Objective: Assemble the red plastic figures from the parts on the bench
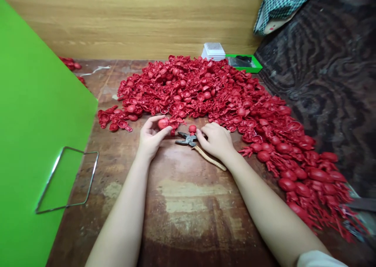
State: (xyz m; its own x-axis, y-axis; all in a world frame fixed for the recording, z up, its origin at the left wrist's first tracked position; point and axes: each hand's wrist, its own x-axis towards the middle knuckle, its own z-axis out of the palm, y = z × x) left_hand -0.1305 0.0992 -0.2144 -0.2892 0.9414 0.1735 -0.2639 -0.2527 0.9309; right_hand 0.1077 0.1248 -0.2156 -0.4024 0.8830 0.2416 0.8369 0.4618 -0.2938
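Observation:
My left hand (152, 135) is closed, pinching a red plastic figure (163, 123) with a rounded head between thumb and fingers. To its right, my right hand (216, 139) curls over a pair of pliers (188, 139). The pliers' jaws point left and stand apart; one cream handle shows below the hand, while the other is hidden beneath it. Just beyond my right thumb is a small round red piece (192, 129); whether the thumb touches it I cannot tell. Behind both hands spreads a large heap of red plastic parts (205, 82).
A green panel (38, 114) with a wire handle (60, 161) rises at the left. White stacked boxes (214, 51) and a green tray (255, 65) stand behind the heap. Checked cloth (282, 4) hangs at upper right. The brown tabletop (185, 204) is worn.

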